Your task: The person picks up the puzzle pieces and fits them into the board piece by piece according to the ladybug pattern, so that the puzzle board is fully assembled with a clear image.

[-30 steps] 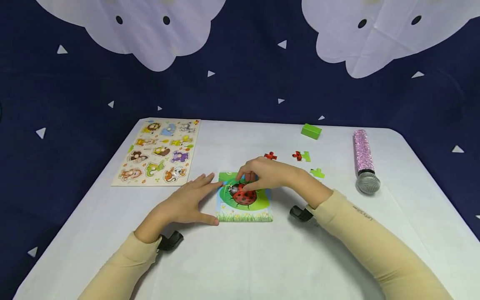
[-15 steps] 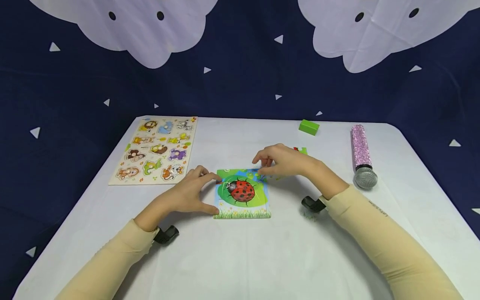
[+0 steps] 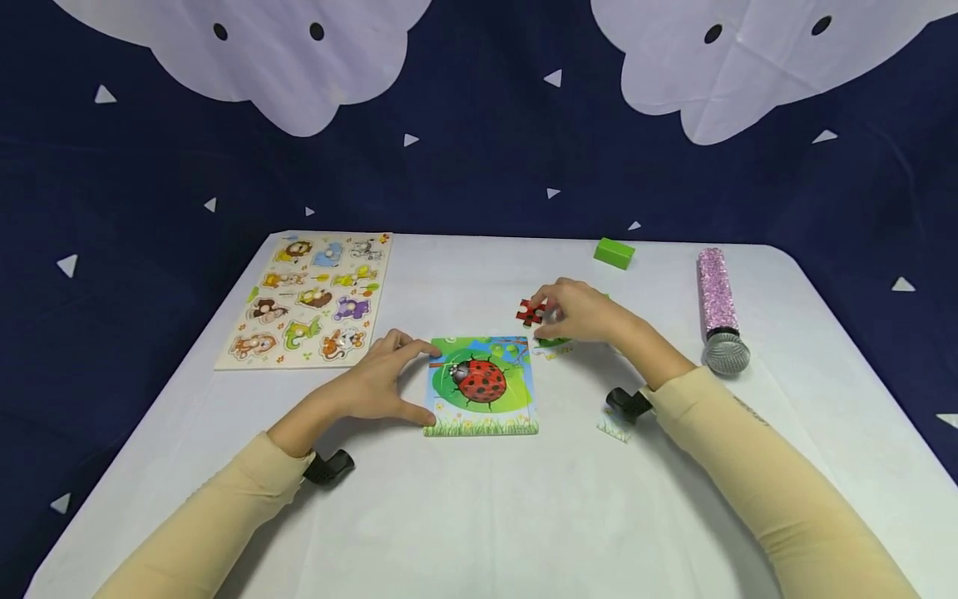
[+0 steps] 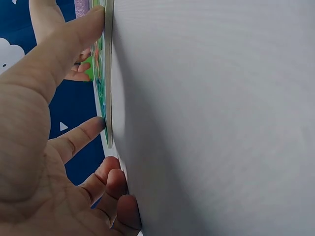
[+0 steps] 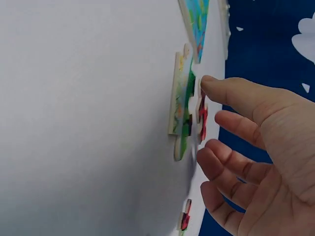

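While the left hand [image 3: 377, 381] touches the ladybug puzzle [image 3: 479, 381], the right hand [image 3: 582, 312] is by a green piece [image 3: 551, 343]

As the head view shows, the puzzle lies flat on the middle of the white surface [image 3: 464, 516]. The fingers [image 3: 417, 351] of the left hand are spread apart, with index finger and thumb touching the puzzle's left side. The right hand is beyond the puzzle's far right corner, near a red piece [image 3: 527, 313]. A grass piece [image 3: 614, 426] lies nearer, by the right wrist. On the far left is an animal board [image 3: 262, 329]; on the far right are a green block [image 3: 614, 254] and a pink microphone [image 3: 718, 299].

In the left wrist view, the puzzle is seen from its edge, and the other three fingers rest on the surface.

In the right wrist view, the fingers are apart and slightly curved. The thumb is close to the red piece; whether it touches, I cannot tell. Another red piece [image 5: 185, 215] lies farther to the right.
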`<act>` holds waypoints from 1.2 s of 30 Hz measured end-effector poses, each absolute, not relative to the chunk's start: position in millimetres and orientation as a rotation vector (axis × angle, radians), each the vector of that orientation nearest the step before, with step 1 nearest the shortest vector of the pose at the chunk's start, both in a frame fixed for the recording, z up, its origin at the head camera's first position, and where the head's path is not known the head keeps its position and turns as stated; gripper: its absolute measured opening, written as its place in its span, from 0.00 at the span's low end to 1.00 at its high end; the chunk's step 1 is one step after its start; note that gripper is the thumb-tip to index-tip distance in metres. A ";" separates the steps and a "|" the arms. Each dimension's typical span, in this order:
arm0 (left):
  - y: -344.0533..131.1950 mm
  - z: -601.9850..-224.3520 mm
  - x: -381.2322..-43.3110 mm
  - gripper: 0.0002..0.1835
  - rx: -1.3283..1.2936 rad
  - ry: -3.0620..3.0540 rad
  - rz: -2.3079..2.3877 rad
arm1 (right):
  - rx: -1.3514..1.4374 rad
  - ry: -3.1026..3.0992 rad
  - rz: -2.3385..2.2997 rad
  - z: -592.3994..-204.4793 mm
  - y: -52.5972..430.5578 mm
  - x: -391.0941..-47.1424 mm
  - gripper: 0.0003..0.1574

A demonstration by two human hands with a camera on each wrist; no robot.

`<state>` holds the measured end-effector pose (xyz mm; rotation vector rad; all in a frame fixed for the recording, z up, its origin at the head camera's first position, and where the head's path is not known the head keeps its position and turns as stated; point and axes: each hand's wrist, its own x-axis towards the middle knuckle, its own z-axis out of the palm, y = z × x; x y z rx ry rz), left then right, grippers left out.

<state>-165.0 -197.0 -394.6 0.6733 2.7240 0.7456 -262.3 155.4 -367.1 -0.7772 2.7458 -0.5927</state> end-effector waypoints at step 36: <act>-196.8 -389.2 -160.4 0.66 0.738 2.594 0.708 | -0.781 2.703 -0.676 -379.5 157.4 -286.3 0.28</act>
